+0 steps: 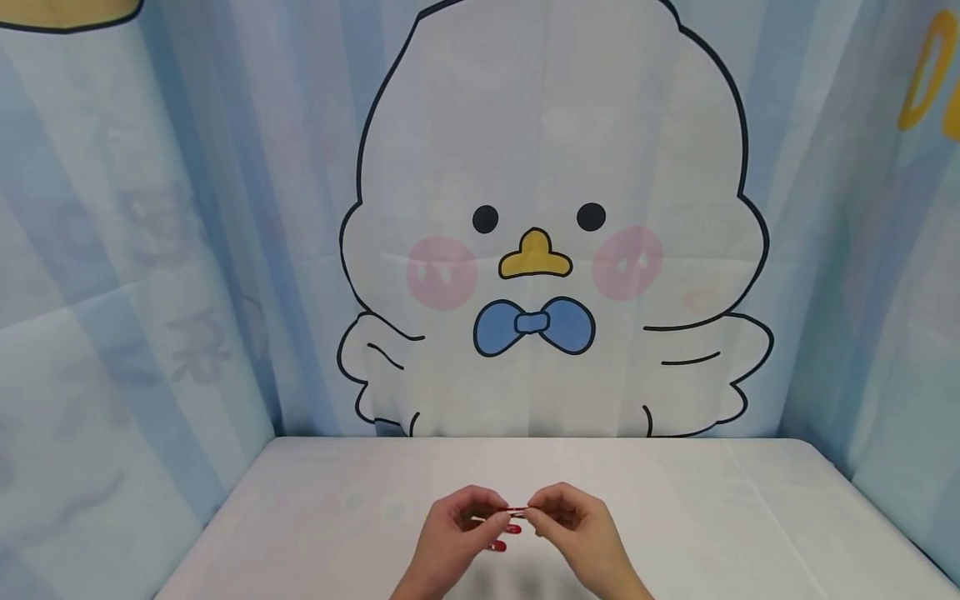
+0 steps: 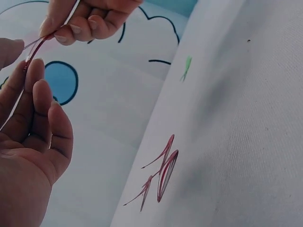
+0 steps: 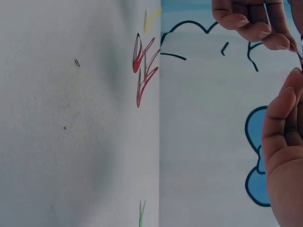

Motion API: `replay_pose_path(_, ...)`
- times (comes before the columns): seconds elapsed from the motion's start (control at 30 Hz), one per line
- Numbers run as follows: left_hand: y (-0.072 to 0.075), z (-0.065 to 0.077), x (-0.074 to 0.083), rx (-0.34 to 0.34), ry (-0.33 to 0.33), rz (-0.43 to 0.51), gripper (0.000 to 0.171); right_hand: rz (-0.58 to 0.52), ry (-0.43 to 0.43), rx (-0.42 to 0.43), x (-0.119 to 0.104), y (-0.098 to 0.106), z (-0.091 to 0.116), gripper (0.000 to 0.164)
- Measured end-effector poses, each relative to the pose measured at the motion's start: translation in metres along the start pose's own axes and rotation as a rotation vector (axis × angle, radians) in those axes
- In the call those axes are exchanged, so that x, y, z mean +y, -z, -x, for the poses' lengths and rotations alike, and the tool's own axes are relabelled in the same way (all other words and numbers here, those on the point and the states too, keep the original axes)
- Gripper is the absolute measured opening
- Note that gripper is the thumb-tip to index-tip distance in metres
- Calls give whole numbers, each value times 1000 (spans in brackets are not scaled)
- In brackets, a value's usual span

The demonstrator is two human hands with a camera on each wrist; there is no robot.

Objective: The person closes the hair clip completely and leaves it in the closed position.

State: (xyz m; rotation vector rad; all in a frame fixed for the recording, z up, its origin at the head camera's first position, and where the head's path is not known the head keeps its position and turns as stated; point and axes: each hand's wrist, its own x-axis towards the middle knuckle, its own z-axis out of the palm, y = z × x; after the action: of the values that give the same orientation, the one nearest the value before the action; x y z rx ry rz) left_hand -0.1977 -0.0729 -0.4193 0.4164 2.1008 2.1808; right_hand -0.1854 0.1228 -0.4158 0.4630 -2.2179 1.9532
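Both hands meet close above the front of the table. The left hand (image 1: 456, 533) and the right hand (image 1: 579, 525) each pinch one end of a thin, curved red snap hair clip (image 2: 34, 53) between thumb and fingertips. Its two narrow strands stand apart in the left wrist view. Fingertips cover both of its ends. Beneath the hands, more red snap hair clips (image 3: 136, 67) lie on the table, some of them sprung apart into V shapes. From the head view, two red clips (image 1: 513, 528) show behind the left hand's fingers.
On the white table (image 1: 337, 500), a green clip (image 2: 187, 66) lies to the right of the red ones and a yellow clip (image 3: 152, 20) to their left. Behind the table hangs a pale curtain (image 1: 540, 133) with a cartoon bird; printed curtains flank both sides.
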Motion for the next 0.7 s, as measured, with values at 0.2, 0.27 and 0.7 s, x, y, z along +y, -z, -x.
replay_pose_path(0.2,0,0,-1,18,-19,2,16,-1,-3,11,1,-2,0,10)
replay_pose_path(0.27,0,-1,-3,28,-15,6,15,3,0,18,1,-3,0,10)
replay_pose_path(0.7,0,0,-4,55,9,-13,11,54,-28,50,2,-6,0,9)
